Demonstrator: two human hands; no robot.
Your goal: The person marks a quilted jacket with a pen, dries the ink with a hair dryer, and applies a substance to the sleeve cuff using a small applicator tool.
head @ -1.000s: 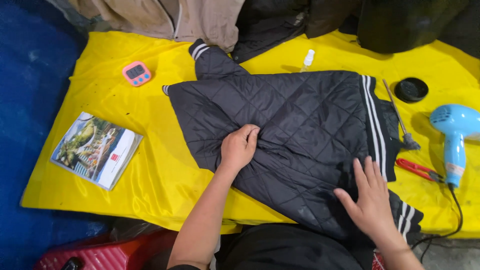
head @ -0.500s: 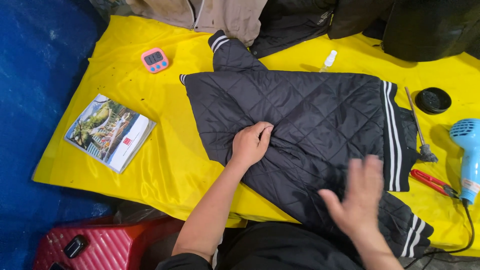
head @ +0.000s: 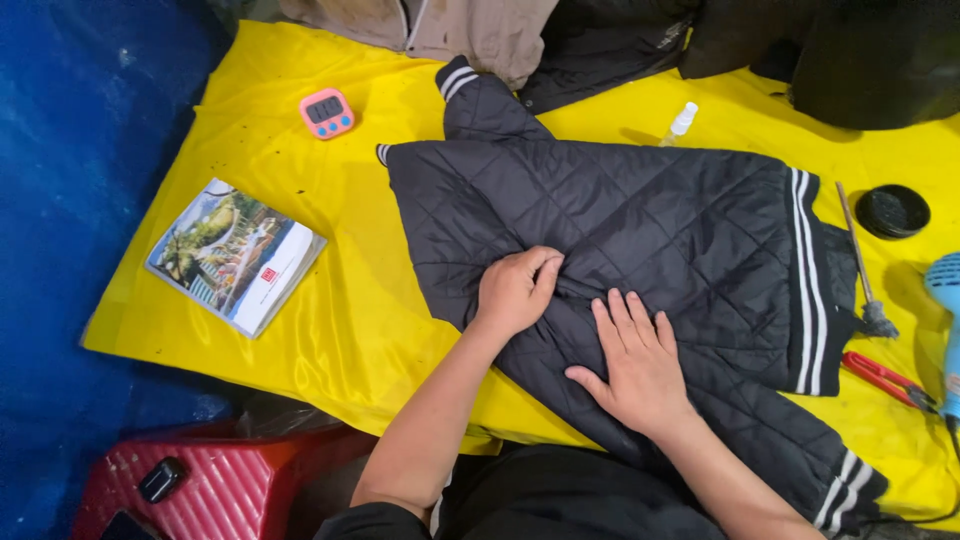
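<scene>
A black quilted jacket [head: 650, 220] with white-striped cuffs and hem lies flat on a yellow cloth [head: 330, 320]. My left hand [head: 515, 290] rests on the jacket near its middle, fingers curled and pinching a fold of the fabric. My right hand [head: 635, 365] lies flat beside it on the lower sleeve, palm down, fingers spread. The two hands are nearly touching.
A pink digital timer [head: 326, 112] and a booklet [head: 235, 255] lie to the left. A small spray bottle [head: 681, 122], round black lid [head: 892, 211], brush [head: 862, 270], red-handled pliers [head: 885, 378] and blue hair dryer [head: 945, 310] are on the right. Other garments [head: 470, 25] lie at the far edge; a red stool [head: 200, 490] stands below.
My right hand has moved left from the jacket's lower right and settled flat next to my left hand. The left hand has stayed on the fold. The view shifted slightly.
</scene>
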